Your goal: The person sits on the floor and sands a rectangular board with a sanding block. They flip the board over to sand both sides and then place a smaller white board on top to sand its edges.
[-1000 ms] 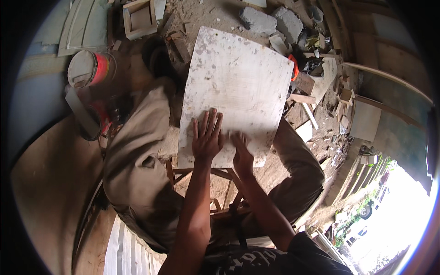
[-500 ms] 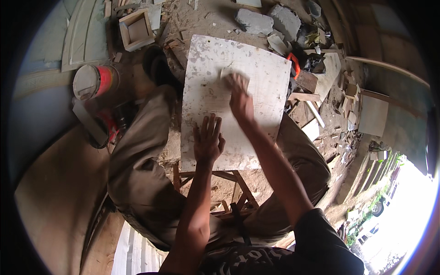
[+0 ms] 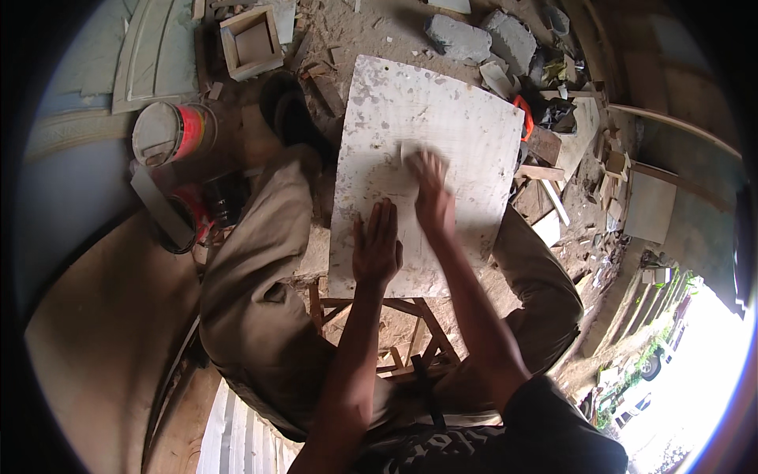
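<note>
A pale board, blotched with grey and brown patches, lies between my knees on a wooden frame stand. Flat on its near left part rests my left hand, fingers stretched out and holding nothing. My right hand is further out, near the middle of the board, pressed down and smeared by motion. Under its fingers shows a pale flat piece, too blurred to name more exactly.
A red and white bucket stands at the left, with a dark-mouthed red container nearer. An open wooden box lies at the far left. Concrete chunks, wood scraps and an orange-red object lie far and right.
My right hand has shifted a little nearer to my left hand along the board. The left hand stays flat, its fingers closer together. The whole view has shifted slightly.
</note>
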`<state>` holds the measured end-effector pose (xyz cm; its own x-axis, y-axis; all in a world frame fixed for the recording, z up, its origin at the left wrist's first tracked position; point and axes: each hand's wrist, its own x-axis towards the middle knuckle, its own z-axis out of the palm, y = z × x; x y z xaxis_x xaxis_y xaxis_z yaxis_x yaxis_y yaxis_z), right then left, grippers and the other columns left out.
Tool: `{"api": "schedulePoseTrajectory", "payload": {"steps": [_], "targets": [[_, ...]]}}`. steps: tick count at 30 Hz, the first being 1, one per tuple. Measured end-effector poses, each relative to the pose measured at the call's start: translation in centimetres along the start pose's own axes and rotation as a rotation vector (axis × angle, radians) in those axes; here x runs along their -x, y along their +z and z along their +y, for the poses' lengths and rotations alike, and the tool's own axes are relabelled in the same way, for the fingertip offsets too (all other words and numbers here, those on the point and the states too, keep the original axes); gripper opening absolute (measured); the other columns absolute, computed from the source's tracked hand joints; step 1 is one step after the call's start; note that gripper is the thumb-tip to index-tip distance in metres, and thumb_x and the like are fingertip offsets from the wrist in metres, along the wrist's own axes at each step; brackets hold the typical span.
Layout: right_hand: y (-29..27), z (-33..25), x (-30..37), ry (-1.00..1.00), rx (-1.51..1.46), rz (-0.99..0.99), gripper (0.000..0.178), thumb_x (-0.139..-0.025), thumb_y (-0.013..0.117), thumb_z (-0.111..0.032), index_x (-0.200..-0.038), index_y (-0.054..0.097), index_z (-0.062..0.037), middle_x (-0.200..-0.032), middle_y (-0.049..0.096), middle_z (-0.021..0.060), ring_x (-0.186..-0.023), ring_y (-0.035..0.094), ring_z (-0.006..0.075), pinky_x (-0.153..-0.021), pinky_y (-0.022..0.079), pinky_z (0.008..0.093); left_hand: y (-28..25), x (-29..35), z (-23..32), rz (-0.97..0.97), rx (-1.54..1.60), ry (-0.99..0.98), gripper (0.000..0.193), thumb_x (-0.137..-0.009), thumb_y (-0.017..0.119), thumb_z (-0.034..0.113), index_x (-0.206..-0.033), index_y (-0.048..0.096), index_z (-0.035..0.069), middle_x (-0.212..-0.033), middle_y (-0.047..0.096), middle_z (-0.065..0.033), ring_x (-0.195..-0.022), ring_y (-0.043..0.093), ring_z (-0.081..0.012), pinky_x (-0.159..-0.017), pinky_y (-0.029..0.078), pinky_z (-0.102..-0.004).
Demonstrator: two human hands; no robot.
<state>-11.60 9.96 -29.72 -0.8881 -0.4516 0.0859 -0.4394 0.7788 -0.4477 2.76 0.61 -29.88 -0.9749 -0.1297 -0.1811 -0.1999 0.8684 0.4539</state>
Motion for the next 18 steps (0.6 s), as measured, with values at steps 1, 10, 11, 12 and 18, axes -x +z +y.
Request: {"api": "schedulePoseTrajectory", "payload": {"steps": [1,10,11,12,18], "targets": [[0.2,-0.4,-4.4,-0.006,-0.046,0.012,0.060,-0.084,0.044,0.014,-0.134,0.063,-0.0138,-0.146,0.054,0.0141,-0.136,0.051,0.0350,-0.100,0.055,0.0426,0.1,0.2,-0.4,0.026,-0.017,-0.006,0.065,-0.095,0.045,0.026,-0.156,0.035,0.009,-0.165,0.029,-0.0051,-0.153,0.025,-0.0203,-0.126,0.013,-0.0518],[2.7,-1.3,-9.3,0.012,-0.141,0.050,0.056,-0.089,0.044,0.013,-0.134,0.064,-0.0131,-0.144,0.056,0.0142,-0.137,0.049,0.0366,-0.112,0.047,0.0438,0.8,0.4,-0.1,-0.058,-0.065,0.009,0.071,-0.094,0.049,0.030,-0.159,0.027,0.009,-0.168,0.020,-0.0078,-0.155,0.020,-0.0235,-0.124,0.015,-0.0551],[2.0,-2.1,-6.2,-0.016,-0.112,0.048,0.053,-0.090,0.046,0.014,-0.132,0.065,-0.0127,-0.143,0.057,0.0147,-0.135,0.051,0.0347,-0.110,0.048,0.0450,0.9,0.7,-0.3,-0.065,-0.087,0.004,0.072,-0.094,0.050,0.030,-0.159,0.027,0.009,-0.168,0.020,-0.0082,-0.155,0.019,-0.0240,-0.124,0.015,-0.0553],[0.9,-2.8,-3.1,0.033,-0.167,0.008,0.054,-0.089,0.046,0.014,-0.132,0.064,-0.0117,-0.144,0.056,0.0147,-0.138,0.048,0.0363,-0.111,0.047,0.0446,1.0,0.8,-0.4,-0.066,-0.107,0.002,0.073,-0.093,0.050,0.031,-0.159,0.027,0.009,-0.168,0.019,-0.0086,-0.155,0.019,-0.0244,-0.124,0.015,-0.0555],[-2.0,-3.6,12.1,0.209,-0.173,0.022,0.053,-0.089,0.049,0.013,-0.138,0.059,-0.0068,-0.141,0.056,0.0223,-0.138,0.046,0.0411,-0.114,0.043,0.0463,1.2,0.2,0.5,0.042,-0.209,0.028,0.066,-0.092,0.052,0.028,-0.155,0.038,0.011,-0.164,0.033,-0.0056,-0.154,0.024,-0.0213,-0.123,0.015,-0.0537]]}}
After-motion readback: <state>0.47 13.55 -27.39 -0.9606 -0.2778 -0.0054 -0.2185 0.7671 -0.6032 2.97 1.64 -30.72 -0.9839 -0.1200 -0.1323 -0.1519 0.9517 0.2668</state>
